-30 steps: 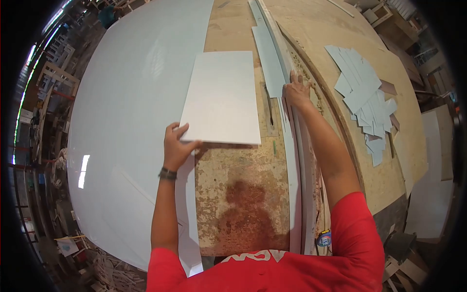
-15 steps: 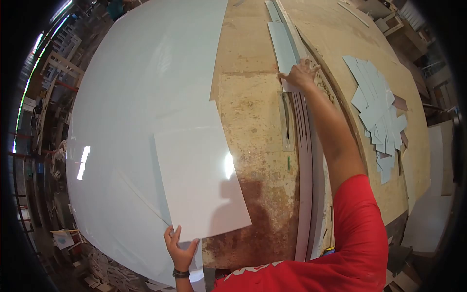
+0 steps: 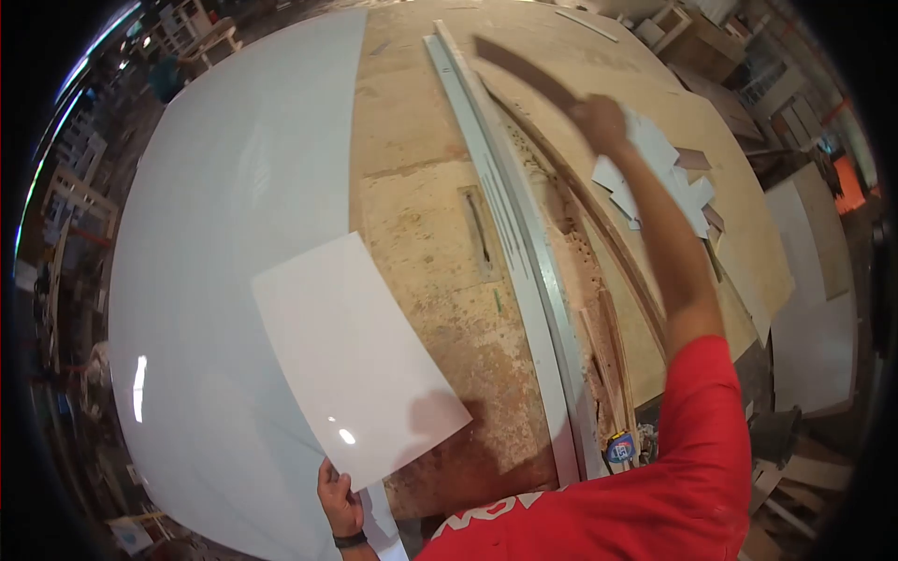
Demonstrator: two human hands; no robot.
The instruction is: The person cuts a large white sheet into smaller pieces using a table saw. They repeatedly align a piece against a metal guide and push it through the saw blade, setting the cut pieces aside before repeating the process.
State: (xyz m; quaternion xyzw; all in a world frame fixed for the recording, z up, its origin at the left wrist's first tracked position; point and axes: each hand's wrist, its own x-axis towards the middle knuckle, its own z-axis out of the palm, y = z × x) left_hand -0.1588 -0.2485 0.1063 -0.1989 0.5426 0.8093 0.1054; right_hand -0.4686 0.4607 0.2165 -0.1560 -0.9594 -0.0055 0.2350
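My left hand (image 3: 340,497) grips the near left corner of a white rectangular sheet (image 3: 355,360), thumb on top. The sheet lies partly over a large pale sheet (image 3: 224,215) and reaches across the brown worktable (image 3: 440,309). My right hand (image 3: 601,123) is closed on one end of a long thin brown strip (image 3: 528,75), which points to the far left and is blurred by motion. Beneath and beside that hand is a pile of pale offcuts (image 3: 655,154). Long metal rails (image 3: 535,243) run along the table between my hands.
A blue tape measure (image 3: 620,447) sits at the rails' near end. A slotted plate (image 3: 480,234) is set in the table. Curved wooden edging (image 3: 599,220) runs right of the rails. Large boards (image 3: 812,309) stand at the right. A person (image 3: 166,77) is at the far left.
My right hand has left the rails, moved right over the offcuts and now holds a strip. My left hand has taken hold of the white sheet's corner, and the sheet has turned slightly. The view has shifted.
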